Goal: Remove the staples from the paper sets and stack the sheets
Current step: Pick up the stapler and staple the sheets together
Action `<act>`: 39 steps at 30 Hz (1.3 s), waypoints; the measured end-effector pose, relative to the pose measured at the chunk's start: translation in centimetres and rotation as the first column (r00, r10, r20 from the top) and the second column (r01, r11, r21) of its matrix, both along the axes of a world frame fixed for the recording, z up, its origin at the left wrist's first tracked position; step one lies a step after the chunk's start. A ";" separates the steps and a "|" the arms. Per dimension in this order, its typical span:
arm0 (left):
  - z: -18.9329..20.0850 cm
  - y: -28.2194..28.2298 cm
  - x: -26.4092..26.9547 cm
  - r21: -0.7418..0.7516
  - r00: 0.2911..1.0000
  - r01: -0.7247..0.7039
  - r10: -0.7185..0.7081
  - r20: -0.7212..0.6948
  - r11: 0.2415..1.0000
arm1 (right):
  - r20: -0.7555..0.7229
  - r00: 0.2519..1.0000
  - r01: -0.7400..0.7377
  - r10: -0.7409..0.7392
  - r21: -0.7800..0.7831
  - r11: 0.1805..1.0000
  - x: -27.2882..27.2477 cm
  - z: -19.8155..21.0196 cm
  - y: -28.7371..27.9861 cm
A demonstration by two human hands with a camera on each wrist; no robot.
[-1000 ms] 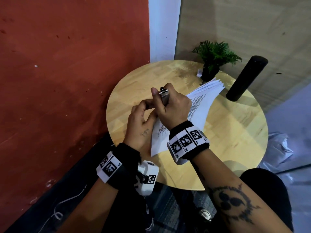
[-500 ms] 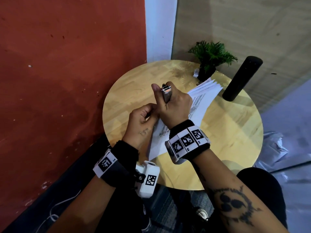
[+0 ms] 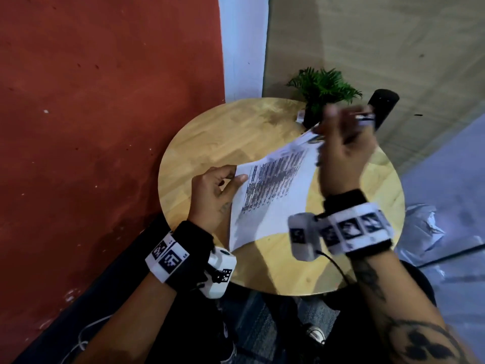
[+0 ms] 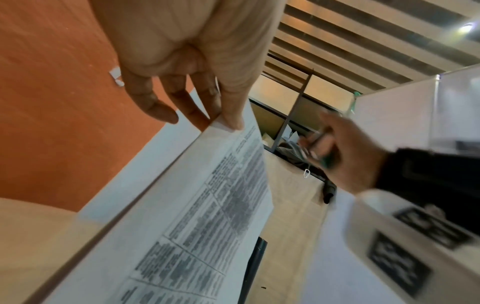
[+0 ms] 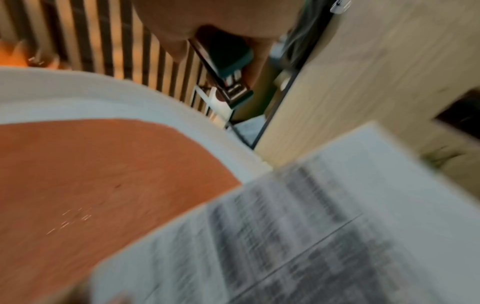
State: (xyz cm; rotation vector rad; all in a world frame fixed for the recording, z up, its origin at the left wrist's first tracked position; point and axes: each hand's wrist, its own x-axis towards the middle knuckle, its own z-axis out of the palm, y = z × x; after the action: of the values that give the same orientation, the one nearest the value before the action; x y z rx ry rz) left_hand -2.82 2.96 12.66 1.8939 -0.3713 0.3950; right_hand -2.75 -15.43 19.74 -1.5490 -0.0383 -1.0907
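Observation:
My left hand (image 3: 235, 176) pinches the near corner of a printed paper set (image 3: 273, 198), thumb on top and fingers beneath, as the left wrist view shows at the left hand (image 4: 224, 123) and the paper set (image 4: 221, 205). The set slopes up off the round wooden table (image 3: 210, 143). My right hand (image 3: 341, 145) is raised and blurred at the far right, above the set's far end, gripping a dark green and metal staple remover (image 3: 364, 118). The right wrist view shows the staple remover (image 5: 231, 67) in the fist over the blurred paper set (image 5: 311, 226).
A small potted plant (image 3: 322, 88) and a black cylinder (image 3: 384, 106) stand at the table's far edge. A red wall (image 3: 105, 127) lies close on the left. A white and grey bundle (image 3: 420, 227) lies on the floor to the right of the table.
My right hand has swung away from the corner up and to the right with the staple remover. The left hand now holds the corner alone, and the paper set has lifted.

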 end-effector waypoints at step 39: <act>-0.5 1.0 2.8 -0.387 0.973 0.002 -0.092 -0.212 0.922 | -0.700 0.579 -0.195 0.419 0.380 0.904 -1.3 -12.1 -6.9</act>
State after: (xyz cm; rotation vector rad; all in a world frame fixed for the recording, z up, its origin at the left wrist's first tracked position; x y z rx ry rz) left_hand -0.01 3.94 12.16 1.5203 -0.1694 0.1967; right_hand -4.01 -22.35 7.68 -1.5695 0.4004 -0.0648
